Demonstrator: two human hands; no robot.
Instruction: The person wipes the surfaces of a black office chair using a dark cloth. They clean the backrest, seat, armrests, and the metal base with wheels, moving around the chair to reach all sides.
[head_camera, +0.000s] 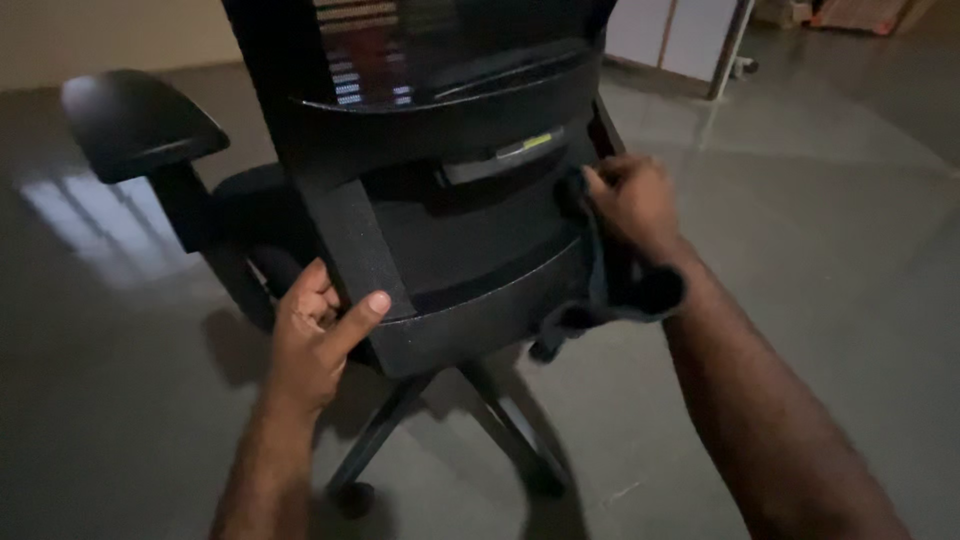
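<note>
Reaching up from the bottom edge of the frame, two bare forearms meet the back of a black chair (440, 250) that fills the centre and top. The left hand (315, 335), low and left of centre, grips the lower left edge of the chair's back frame: the thumb lies pressed across the rear face and the fingers curl around the edge, out of sight behind it. The right hand (630, 205), right of centre and a little higher, is closed on a dark cloth (610, 295) and holds it against the right edge of the back frame. The cloth hangs down from the fist in a loose fold, its lower end dangling beside the frame's bottom right corner.

Below the hands, the chair's base legs (440, 430) splay out over the floor (820, 300), and a castor (350, 495) shows at the end of the left leg. Further up, a grey lever or tab (505, 155) sits in the middle of the back, under the mesh panel (400, 50) at the top of the frame. An armrest (135, 120) juts out at the upper left. Beyond the chair, the glossy grey floor carries pale reflections, and a light panel (680, 35) stands at the upper right.
</note>
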